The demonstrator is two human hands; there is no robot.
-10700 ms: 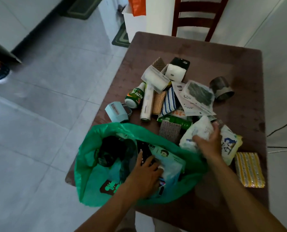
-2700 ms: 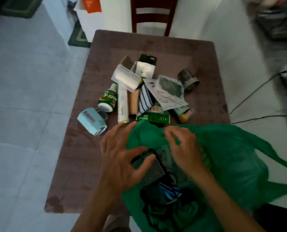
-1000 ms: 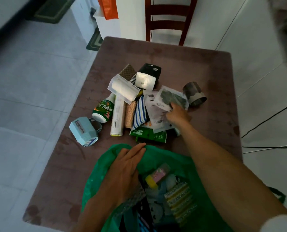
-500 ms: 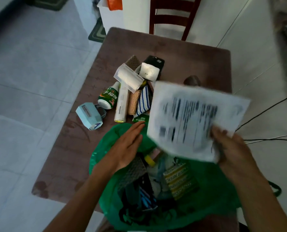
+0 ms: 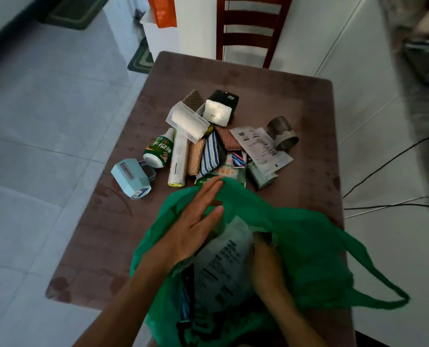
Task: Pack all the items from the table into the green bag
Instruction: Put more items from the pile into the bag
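Packing: you are mid-drop, pushing a white printed packet down into the green bag.
Bag: it sits at the near edge of the counter, mouth open toward you, one handle trailing off to the right.
Left hand: spread wide and flat, fingers lying across the bag's far rim and holding the mouth open; it grips nothing.
Right hand: down inside the bag against the packet's right edge; its fingers are partly hidden by the green film, so you cannot tell whether they hold the packet or have let go.
Inside: the packet lies on top of darker items, too shadowed to name.
Left to pack: a pile just beyond the bag's rim: blue box, green bottle, white tube, clear-capped roller, striped cloth, white block on a black case, flat sachet, tape roll.
Progress: by the look of it, well under way but far from done.
Next: free your right hand, keep the left on the rim, and reach for the nearest piece, likely the green carton touching the bag.
Watch: the sachet overlaps other things; lifting it carelessly may scatter them.
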